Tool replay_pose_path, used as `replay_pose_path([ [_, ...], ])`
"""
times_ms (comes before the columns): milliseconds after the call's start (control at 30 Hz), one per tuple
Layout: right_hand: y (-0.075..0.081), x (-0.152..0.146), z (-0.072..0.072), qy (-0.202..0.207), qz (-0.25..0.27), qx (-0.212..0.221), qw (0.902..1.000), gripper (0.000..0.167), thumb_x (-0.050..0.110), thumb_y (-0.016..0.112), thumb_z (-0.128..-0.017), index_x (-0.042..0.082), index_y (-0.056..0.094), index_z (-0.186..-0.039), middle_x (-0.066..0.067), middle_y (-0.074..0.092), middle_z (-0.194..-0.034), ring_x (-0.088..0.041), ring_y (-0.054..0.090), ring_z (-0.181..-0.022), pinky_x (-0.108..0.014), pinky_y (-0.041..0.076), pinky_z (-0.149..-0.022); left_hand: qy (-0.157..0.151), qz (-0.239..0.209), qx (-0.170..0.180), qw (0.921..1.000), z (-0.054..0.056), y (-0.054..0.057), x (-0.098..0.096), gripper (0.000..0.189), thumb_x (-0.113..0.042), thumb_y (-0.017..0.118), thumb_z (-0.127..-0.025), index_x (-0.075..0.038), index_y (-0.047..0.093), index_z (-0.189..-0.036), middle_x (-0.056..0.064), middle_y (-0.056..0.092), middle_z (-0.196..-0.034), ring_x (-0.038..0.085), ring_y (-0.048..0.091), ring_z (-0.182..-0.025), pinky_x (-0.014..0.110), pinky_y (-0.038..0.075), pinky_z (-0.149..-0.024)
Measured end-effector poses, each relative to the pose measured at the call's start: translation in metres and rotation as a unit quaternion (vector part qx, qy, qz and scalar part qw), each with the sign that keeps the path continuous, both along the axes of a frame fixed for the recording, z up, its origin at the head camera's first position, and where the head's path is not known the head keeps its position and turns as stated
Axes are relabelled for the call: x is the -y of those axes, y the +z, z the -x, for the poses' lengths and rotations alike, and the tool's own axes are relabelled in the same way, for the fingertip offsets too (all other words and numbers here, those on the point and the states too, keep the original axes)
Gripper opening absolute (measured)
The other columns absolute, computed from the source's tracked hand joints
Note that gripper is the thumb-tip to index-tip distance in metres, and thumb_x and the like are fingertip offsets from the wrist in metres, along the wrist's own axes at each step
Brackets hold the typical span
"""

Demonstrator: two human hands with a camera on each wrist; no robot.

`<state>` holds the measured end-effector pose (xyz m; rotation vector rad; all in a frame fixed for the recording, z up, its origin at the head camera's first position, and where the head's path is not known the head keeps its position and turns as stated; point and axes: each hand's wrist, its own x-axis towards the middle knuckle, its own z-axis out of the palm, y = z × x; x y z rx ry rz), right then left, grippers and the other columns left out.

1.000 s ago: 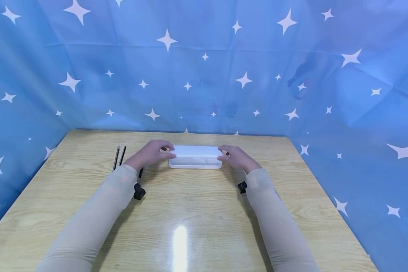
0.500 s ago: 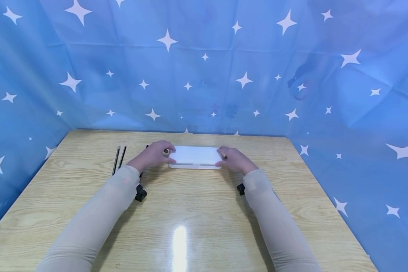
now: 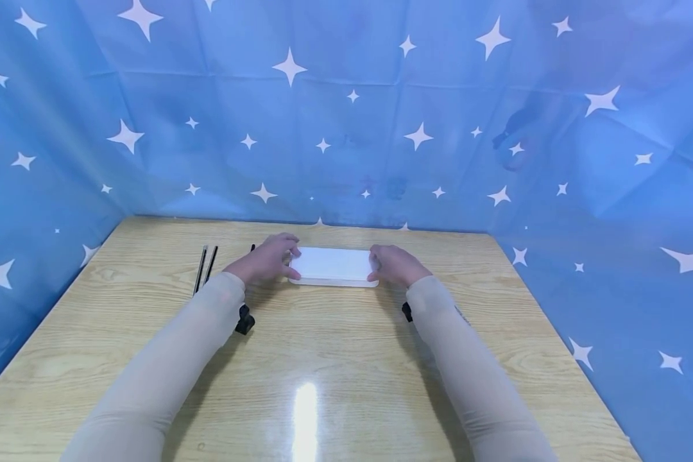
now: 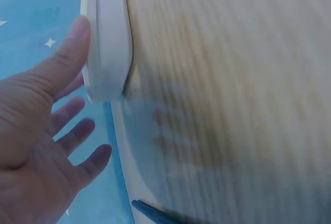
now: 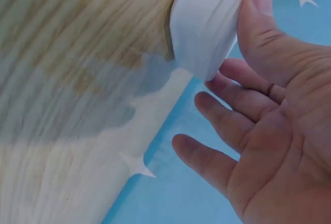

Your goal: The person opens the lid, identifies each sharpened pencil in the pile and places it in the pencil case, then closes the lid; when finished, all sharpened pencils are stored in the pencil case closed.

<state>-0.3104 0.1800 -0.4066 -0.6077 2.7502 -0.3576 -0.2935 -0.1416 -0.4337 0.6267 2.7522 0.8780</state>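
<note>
A long white pencil case lies on the table toward its back edge, its lid down over the tray. At the case's left end my left hand holds it, thumb at the near edge and index finger reaching behind. The left wrist view shows that thumb on the rim of the case, the other fingers spread off it. My right hand grips the right end the same way. In the right wrist view its thumb presses the lid side of the case, and the remaining fingers are loosely bent below.
Left of my left hand, two dark, thin pens or pencils lie on the wooden table. Another dark tip shows behind that hand. A blue star-patterned curtain stands along the back and sides.
A second ago the lid was raised at the front, with the tray's compartments showing; it has come down toward me over the tray. Both hands stay at the ends of the case.
</note>
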Motion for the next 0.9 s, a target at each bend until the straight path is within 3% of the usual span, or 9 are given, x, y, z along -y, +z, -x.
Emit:
replay_pose_path([
  [67, 0.003, -0.001, 0.000, -0.002, -0.006, 0.002, 1.0000, 0.044, 0.030, 0.076, -0.093, 0.007, 0.056, -0.125, -0.007, 0.063, -0.094, -0.024, 0.058, -0.092, -0.042, 0.048, -0.089, -0.002, -0.009, 0.020, 0.9998, 0.002, 0.003, 0.000, 0.057, -0.030, 0.084, -0.084, -0.003, 0.061, -0.128, 0.017, 0.039, -0.157, 0.039, 0.030, -0.147, 0.051, 0.028, -0.120],
  [233, 0.007, -0.001, 0.002, 0.007, -0.018, 0.002, 0.9998, 0.073, 0.031, 0.078, -0.091, 0.008, 0.045, -0.151, -0.015, 0.061, -0.135, -0.032, 0.056, -0.124, -0.049, 0.042, -0.108, -0.002, 0.003, 0.049, 0.9988, 0.006, 0.006, 0.002, 0.083, -0.036, 0.085, -0.082, -0.007, 0.045, -0.149, 0.015, 0.042, -0.156, 0.036, 0.035, -0.146, 0.051, 0.029, -0.120],
  [333, 0.008, 0.000, 0.003, 0.006, -0.032, 0.011, 0.9994, 0.074, 0.032, 0.077, -0.092, 0.009, 0.043, -0.153, -0.014, 0.054, -0.146, -0.033, 0.050, -0.133, -0.050, 0.039, -0.112, -0.013, 0.026, 0.042, 0.9987, 0.006, 0.008, 0.003, 0.093, -0.039, 0.085, -0.082, -0.009, 0.038, -0.156, 0.015, 0.037, -0.160, 0.037, 0.031, -0.148, 0.053, 0.026, -0.120],
  [533, 0.012, 0.011, 0.001, 0.005, -0.066, 0.025, 0.9975, 0.070, 0.031, 0.074, -0.095, 0.007, 0.042, -0.152, -0.015, 0.051, -0.148, -0.032, 0.050, -0.132, -0.049, 0.040, -0.111, -0.021, 0.059, 0.010, 0.9980, 0.005, 0.009, 0.005, 0.092, -0.041, 0.086, -0.080, -0.010, 0.043, -0.154, 0.015, 0.040, -0.157, 0.038, 0.032, -0.145, 0.056, 0.027, -0.119],
  [667, 0.011, 0.018, -0.001, -0.003, -0.080, 0.027, 0.9964, 0.069, 0.030, 0.075, -0.094, 0.007, 0.045, -0.151, -0.014, 0.052, -0.147, -0.032, 0.049, -0.133, -0.049, 0.040, -0.112, -0.017, 0.061, 0.008, 0.9980, 0.004, 0.009, 0.002, 0.090, -0.040, 0.088, -0.079, -0.009, 0.046, -0.152, 0.014, 0.046, -0.152, 0.038, 0.037, -0.140, 0.057, 0.031, -0.117],
  [900, 0.004, 0.018, -0.001, -0.013, -0.083, -0.012, 0.9964, 0.060, 0.028, 0.083, -0.086, 0.009, 0.056, -0.137, -0.010, 0.064, -0.122, -0.029, 0.060, -0.111, -0.047, 0.049, -0.098, 0.001, 0.065, 0.014, 0.9978, 0.003, 0.010, -0.006, 0.087, -0.037, 0.089, -0.078, -0.010, 0.049, -0.151, 0.013, 0.048, -0.150, 0.038, 0.040, -0.139, 0.056, 0.033, -0.116],
])
